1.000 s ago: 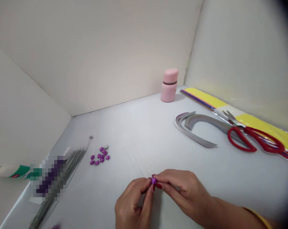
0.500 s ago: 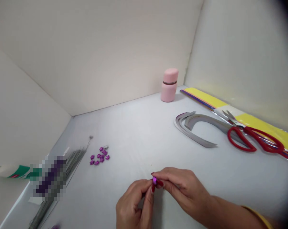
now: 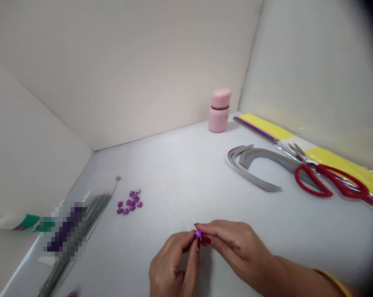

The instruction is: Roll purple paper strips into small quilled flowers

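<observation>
A small shiny purple paper star (image 3: 198, 234) is pinched between the fingertips of both hands, low in the middle of the view. My left hand (image 3: 175, 264) grips it from the left, thumb and forefinger closed on its edge. From the right, my right hand (image 3: 236, 247) holds the same star between thumb and forefinger; fingertips cover part of it. Off to the left, several finished purple stars (image 3: 132, 203) lie in a loose cluster on the white table (image 3: 174, 177), with a small silvery piece (image 3: 137, 191) at their upper edge.
Left of the stars lies a bundle of thin wires (image 3: 96, 208), partly blurred out. A pink flask (image 3: 219, 111) stands at the back. On the right are curved paper strips (image 3: 254, 177), red-handled scissors (image 3: 313, 165) and a yellow packet of sheets (image 3: 338, 161) along the wall.
Both hands keep their pinch on the star. The star has turned slightly and shifted a little left; the right hand is slightly lower.
</observation>
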The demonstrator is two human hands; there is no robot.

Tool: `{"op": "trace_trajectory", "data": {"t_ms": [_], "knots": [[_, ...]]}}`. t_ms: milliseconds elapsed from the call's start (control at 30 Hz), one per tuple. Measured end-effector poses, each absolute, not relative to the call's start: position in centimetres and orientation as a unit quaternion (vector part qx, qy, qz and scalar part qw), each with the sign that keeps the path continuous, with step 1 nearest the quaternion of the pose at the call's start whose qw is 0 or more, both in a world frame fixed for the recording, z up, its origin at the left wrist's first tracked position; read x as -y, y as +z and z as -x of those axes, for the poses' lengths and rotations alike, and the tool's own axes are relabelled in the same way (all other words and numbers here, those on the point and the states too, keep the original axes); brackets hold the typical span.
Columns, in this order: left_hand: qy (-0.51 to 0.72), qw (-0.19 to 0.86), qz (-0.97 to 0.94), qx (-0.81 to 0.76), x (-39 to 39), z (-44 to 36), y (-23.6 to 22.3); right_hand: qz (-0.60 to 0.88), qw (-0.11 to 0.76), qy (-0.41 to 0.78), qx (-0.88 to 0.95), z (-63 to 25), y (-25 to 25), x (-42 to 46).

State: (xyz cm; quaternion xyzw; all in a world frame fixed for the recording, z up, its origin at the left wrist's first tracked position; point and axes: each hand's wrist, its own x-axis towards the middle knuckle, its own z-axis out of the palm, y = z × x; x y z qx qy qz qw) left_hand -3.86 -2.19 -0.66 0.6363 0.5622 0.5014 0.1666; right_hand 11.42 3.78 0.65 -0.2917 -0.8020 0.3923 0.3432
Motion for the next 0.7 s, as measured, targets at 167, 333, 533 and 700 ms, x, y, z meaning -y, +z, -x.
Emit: {"op": "trace_trajectory", "data": {"t_ms": [167, 333, 533, 700], "knots": [[0.484, 0.15, -0.649, -0.568, 2.14, 3.87, -0.63, 0.262, 0.333, 0.334, 0.842, -11.59, 0.27, -3.74], [0.479, 0.139, -0.653, -0.57, 2.19, 3.77, -0.67, 0.26, 0.342, 0.311, 0.848, -11.48, 0.19, -3.8], [0.48, 0.136, -0.653, -0.57, 2.16, 3.61, -0.4, 0.247, 0.352, 0.264, 0.863, -11.37, 0.23, -3.54], [0.472, 0.102, -0.658, -0.578, 2.25, 3.45, -0.11, 0.247, 0.362, 0.222, 0.871, -11.3, 0.28, -3.05]]}}
